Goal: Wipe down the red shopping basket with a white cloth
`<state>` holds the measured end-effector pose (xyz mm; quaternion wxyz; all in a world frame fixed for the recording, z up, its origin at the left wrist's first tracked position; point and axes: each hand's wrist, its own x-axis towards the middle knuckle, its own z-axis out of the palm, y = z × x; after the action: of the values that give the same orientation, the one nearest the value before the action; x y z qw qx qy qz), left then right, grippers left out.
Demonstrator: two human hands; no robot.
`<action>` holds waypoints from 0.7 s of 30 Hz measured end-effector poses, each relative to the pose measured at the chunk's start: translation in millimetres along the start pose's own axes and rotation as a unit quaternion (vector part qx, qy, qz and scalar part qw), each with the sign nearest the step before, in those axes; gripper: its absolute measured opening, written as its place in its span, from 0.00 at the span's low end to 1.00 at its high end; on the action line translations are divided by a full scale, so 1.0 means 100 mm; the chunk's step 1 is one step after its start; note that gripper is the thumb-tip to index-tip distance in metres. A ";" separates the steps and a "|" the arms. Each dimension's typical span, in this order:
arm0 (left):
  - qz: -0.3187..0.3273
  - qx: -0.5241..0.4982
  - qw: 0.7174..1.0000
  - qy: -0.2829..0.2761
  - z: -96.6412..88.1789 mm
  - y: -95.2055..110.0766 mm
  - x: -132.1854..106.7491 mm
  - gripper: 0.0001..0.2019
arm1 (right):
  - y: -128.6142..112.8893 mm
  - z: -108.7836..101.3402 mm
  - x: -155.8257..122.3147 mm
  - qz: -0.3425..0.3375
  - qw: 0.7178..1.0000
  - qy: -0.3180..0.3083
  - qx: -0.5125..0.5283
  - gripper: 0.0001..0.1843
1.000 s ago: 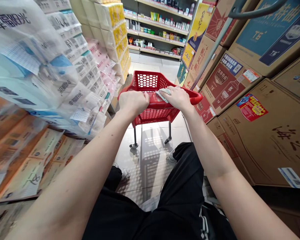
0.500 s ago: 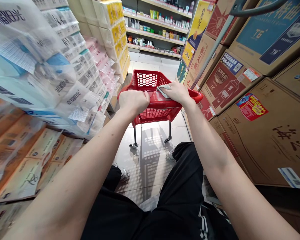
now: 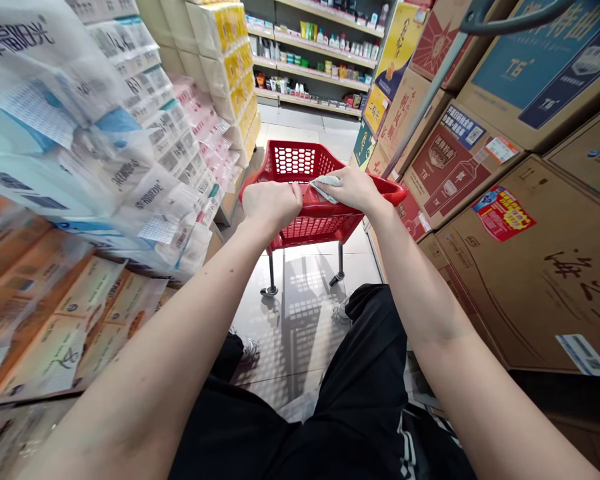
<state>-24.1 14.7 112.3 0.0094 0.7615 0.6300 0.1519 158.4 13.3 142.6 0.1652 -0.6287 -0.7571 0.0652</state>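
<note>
A red plastic shopping trolley (image 3: 300, 160) on thin metal legs with castors stands in the aisle in front of me. My left hand (image 3: 271, 202) is closed in a fist round the trolley's near rim. My right hand (image 3: 351, 187) rests on the same rim further right, its fingers pinched on a small grey-white cloth (image 3: 325, 183) pressed against the red plastic. My legs in black trousers show below.
Wrapped tissue packs (image 3: 130, 133) are stacked high on the left. Brown cardboard boxes (image 3: 540, 220) are stacked on the right. The tiled aisle floor (image 3: 300, 293) runs ahead to shelves of bottles (image 3: 325, 67) at the far end.
My right hand with the cloth has shifted slightly left along the rim. The trolley and my left hand have moved slightly to the right.
</note>
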 end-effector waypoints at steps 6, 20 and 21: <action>-0.006 0.004 1.000 0.001 -0.01 0.08 -0.05 0.36 | -0.04 0.00 0.29 0.053 0.998 -0.042 -0.015 0.32; -0.032 -0.006 0.999 0.025 -0.05 0.18 -0.10 0.36 | -0.02 -0.06 -0.26 -0.047 0.998 0.031 0.028 0.21; -0.032 -0.006 0.999 0.024 -0.05 0.18 -0.10 0.36 | -0.01 -0.07 -0.29 -0.049 0.998 0.028 0.026 0.20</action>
<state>-9.4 0.4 118.5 0.0035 0.7369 0.6534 0.1733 163.9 -16.4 144.5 0.2060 -0.5879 -0.7800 0.0588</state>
